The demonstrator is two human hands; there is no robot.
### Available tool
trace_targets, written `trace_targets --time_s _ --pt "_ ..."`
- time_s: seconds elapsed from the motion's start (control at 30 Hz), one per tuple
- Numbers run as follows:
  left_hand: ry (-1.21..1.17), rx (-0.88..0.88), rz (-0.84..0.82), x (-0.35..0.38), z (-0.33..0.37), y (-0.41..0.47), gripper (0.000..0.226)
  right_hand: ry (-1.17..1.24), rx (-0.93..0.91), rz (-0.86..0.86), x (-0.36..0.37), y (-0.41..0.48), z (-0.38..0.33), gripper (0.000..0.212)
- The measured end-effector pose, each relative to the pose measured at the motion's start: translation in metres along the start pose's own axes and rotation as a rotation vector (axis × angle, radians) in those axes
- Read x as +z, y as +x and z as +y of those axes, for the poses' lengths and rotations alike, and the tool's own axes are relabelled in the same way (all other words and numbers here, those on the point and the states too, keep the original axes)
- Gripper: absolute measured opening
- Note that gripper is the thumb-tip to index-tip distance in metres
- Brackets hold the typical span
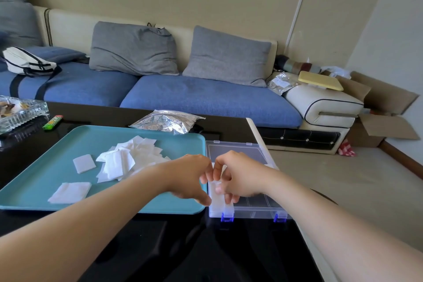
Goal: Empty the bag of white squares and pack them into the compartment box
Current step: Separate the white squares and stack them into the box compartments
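On the dark desk (137, 247) sit a teal tray (57, 167) and, touching its right edge, a clear compartment box (256, 210) with blue latches, its lid tipped open at the back. That pairing seems deliberate: the tray keeps the loose white squares (123, 160) corralled, and the box stands just beside them so each transfer is short. Most squares lie heaped near the middle of the tray, with two singles (84, 163) (71, 192) apart on its left. Behind the tray lies the silver foil bag (167, 121), flat and apparently emptied.

Both hands meet over the box's near left compartment. The left hand (190, 178) reaches across from the tray side, fingers curled and partly closed, thumb low against a white stack (217, 197) standing in that compartment. The right hand (240, 176) is also half curled, its fingertips (229, 198) resting on the top of the same stack, as if steadying or pressing it level. Whether either hand truly pinches a square I cannot tell; the fingers overlap and blur. The other compartments look unfilled, so packing appears barely begun.
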State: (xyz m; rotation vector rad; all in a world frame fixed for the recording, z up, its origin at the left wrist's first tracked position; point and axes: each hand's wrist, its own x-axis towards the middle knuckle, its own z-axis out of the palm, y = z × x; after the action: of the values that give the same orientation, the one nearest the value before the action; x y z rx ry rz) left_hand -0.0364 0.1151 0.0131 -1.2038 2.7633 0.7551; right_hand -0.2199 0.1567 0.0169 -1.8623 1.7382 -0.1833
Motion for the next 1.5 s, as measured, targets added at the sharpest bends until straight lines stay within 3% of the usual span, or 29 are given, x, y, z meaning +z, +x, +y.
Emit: trace_targets --time_s 0.1,0.23,0.33,0.43,0.53,0.67,0.73,0.87,1.07,1.23,1.33,1.5 --pt "0.026 -0.012 0.002 0.000 -0.003 0.003 0.049 -0.130 -0.021 0.024 0.002 0.000 -0.004 0.015" --pt "0.154 -0.084 0.036 -0.009 -0.019 0.007 0.023 -0.342 -0.057 0.079 0.008 0.002 -0.007 0.003" --pt "0.274 -0.196 0.073 -0.021 -0.037 0.002 0.031 -0.456 -0.082 0.124 0.007 0.005 -0.009 0.014" --pt "0.327 -0.269 0.084 -0.033 -0.054 -0.006 0.034 -0.413 -0.062 0.153 0.004 0.008 -0.013 0.021" --pt "0.325 -0.333 0.030 -0.042 -0.064 -0.013 0.037 -0.302 -0.045 0.243 0.001 0.014 -0.019 0.015" --pt "0.349 -0.411 -0.110 -0.043 -0.070 -0.018 0.072 -0.331 -0.089 0.317 0.011 0.027 -0.026 0.011" --pt "0.369 -0.409 -0.123 -0.043 -0.069 -0.019 0.077 -0.367 -0.114 0.320 0.018 0.034 -0.033 0.013" --pt "0.380 -0.394 -0.090 -0.044 -0.070 -0.017 0.066 -0.392 -0.139 0.291 0.034 0.047 -0.051 0.015" --pt "0.359 -0.371 -0.031 -0.048 -0.085 -0.013 0.040 -0.249 -0.203 0.199 0.058 0.059 -0.077 0.039" --pt "0.328 -0.326 -0.036 -0.052 -0.095 -0.013 0.029 -0.101 -0.183 0.186 0.065 0.070 -0.089 0.025" --pt "0.294 -0.315 -0.048 -0.055 -0.101 -0.014 0.020 -0.043 -0.182 0.167 0.069 0.075 -0.089 0.039" --pt "0.164 -0.364 -0.141 -0.056 -0.105 -0.019 0.037 -0.039 -0.184 0.147 0.076 0.079 -0.091 0.050"
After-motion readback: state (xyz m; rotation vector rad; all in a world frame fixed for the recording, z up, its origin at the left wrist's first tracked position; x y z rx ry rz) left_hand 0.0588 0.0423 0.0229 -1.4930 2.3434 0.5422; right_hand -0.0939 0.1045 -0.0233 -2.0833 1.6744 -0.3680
